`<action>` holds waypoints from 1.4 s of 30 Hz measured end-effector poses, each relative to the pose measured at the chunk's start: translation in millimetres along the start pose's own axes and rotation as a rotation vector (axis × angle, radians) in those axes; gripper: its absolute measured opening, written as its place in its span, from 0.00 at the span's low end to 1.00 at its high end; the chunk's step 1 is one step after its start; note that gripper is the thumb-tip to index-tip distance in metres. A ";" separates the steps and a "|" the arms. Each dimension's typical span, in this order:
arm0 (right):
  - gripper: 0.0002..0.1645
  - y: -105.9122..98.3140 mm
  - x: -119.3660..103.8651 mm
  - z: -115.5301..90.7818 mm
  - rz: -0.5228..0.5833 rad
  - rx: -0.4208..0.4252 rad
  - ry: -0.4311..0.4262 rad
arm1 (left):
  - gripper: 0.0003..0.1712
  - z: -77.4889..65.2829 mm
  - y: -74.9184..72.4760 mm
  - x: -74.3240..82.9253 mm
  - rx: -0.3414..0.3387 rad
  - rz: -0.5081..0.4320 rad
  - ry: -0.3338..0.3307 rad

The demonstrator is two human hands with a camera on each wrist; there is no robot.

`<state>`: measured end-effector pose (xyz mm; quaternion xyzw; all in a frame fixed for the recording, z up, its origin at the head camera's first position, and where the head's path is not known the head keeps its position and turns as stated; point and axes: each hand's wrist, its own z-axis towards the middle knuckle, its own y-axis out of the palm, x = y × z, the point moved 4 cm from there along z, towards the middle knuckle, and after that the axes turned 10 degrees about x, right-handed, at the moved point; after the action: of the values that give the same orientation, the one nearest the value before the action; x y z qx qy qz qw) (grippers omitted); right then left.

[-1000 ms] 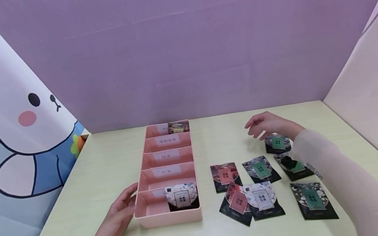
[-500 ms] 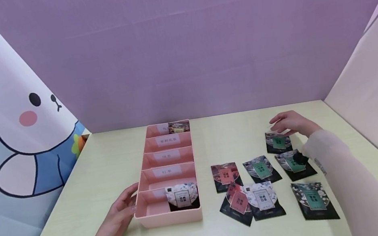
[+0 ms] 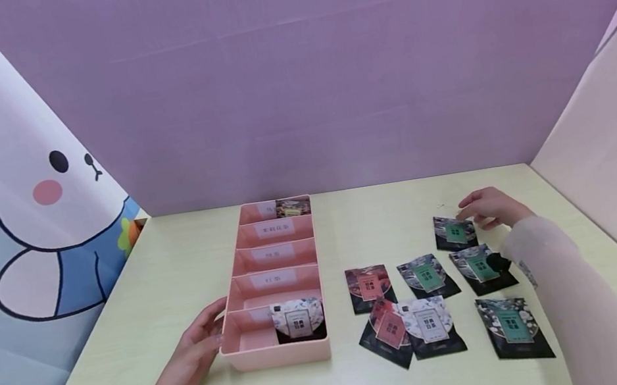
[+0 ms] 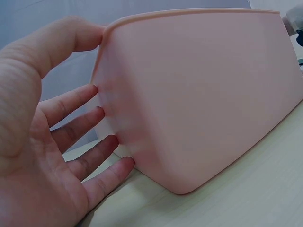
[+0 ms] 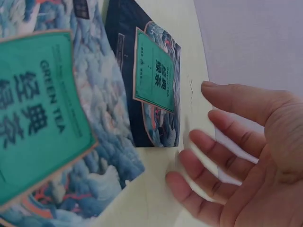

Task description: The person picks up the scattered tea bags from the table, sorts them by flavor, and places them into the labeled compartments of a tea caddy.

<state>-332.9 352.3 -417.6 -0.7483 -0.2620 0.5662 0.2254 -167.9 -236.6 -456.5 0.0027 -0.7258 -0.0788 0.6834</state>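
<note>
My left hand (image 3: 189,353) rests against the near left end of a pink divided box (image 3: 279,358). In the left wrist view, the thumb touches the rim of the box and the spread fingers meet its end wall. At the far right of the table, my right hand (image 3: 493,206) hovers beside the farthest green tea packet (image 3: 455,232), holding nothing. The right wrist view shows loosely extended fingers (image 5: 203,168) right by that packet's edge. A second green tea packet (image 3: 480,268) lies just nearer, partly under the wrist camera in the head view.
Nearby lie another green-labelled packet (image 3: 427,276), a jasmine-flowered one (image 3: 513,327), two red-labelled packets (image 3: 369,288) and a white-labelled one (image 3: 431,326). Inside the box, a white-flowered packet (image 3: 299,320) occupies the nearest compartment; a dark packet (image 3: 293,207) is in the farthest.
My right hand has moved right and slightly nearer, passing over the farthest green tea packet to its right side. The left hand stays on the box.
</note>
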 end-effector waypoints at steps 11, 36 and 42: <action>0.37 8.2 7.8 1.0 -0.085 0.018 -0.021 | 0.34 0.4 0.1 -0.1 -0.016 -0.018 0.018; 0.30 8.3 6.8 -4.5 -0.206 0.168 -0.124 | 0.32 -2.5 0.2 2.5 -0.048 -0.048 0.030; 0.25 8.9 7.9 -8.9 -0.153 0.135 -0.073 | 0.33 -2.1 0.1 3.7 -0.044 -0.042 0.022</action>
<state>-321.3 350.3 -426.7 -0.6881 -0.2877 0.5904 0.3085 -166.1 -237.2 -452.7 0.0038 -0.7161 -0.1091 0.6894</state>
